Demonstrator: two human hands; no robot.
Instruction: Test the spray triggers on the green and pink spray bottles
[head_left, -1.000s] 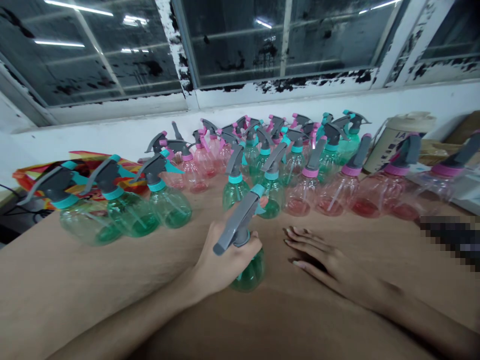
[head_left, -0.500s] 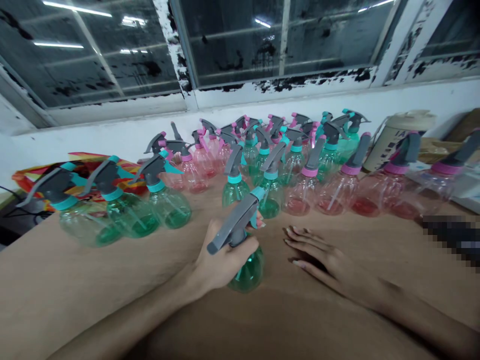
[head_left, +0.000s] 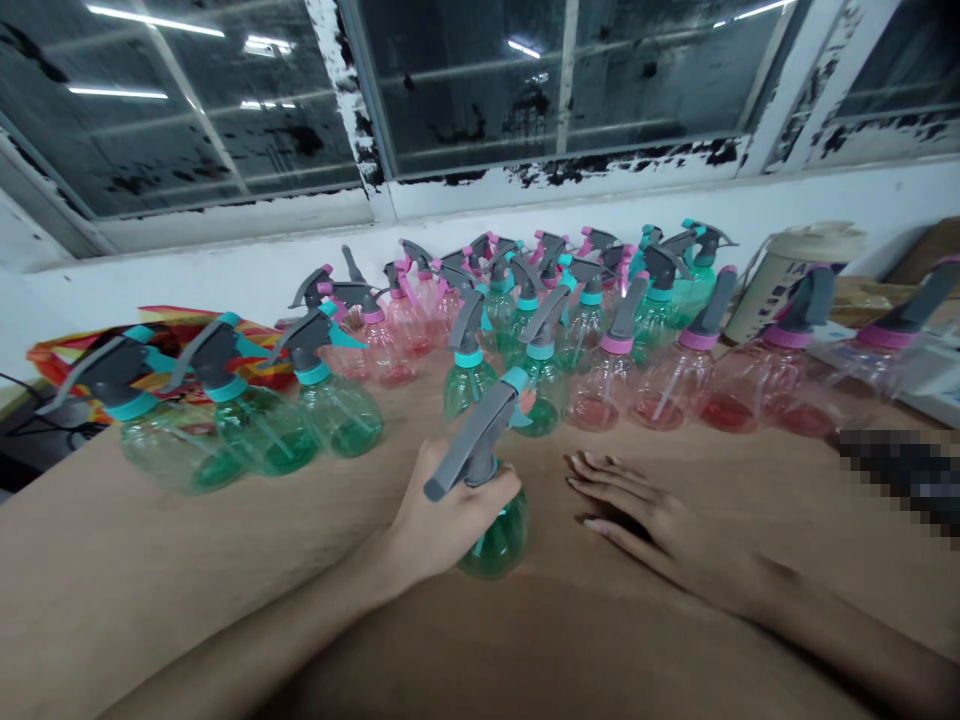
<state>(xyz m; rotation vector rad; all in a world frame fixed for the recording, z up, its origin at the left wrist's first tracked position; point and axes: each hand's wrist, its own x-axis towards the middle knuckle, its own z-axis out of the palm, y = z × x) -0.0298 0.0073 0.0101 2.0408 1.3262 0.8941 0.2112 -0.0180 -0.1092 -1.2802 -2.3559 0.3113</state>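
In the middle of the head view, my left hand (head_left: 442, 510) is wrapped round the neck of a green spray bottle (head_left: 499, 540). The bottle has a grey trigger head with a teal nozzle pointing away from me, and its base is on or close to the table. Part of its neck is hidden by my fingers. To its right, my right hand (head_left: 637, 505) lies flat on the wooden table (head_left: 585, 620) with fingers stretched out, holding nothing. Just beyond my left hand stand another green spray bottle (head_left: 469, 382) and a pink spray bottle (head_left: 600, 400).
Three green spray bottles (head_left: 341, 415) stand in a row on the left, before a red and yellow bag (head_left: 187, 330). Several pink and green bottles crowd the back. A beige container (head_left: 795, 270) leans at the right rear, and a blurred dark object (head_left: 907, 475) lies at the right edge.
The held spray bottle's head has turned slightly and shifted a little to the right with my left hand. My right hand stays put.
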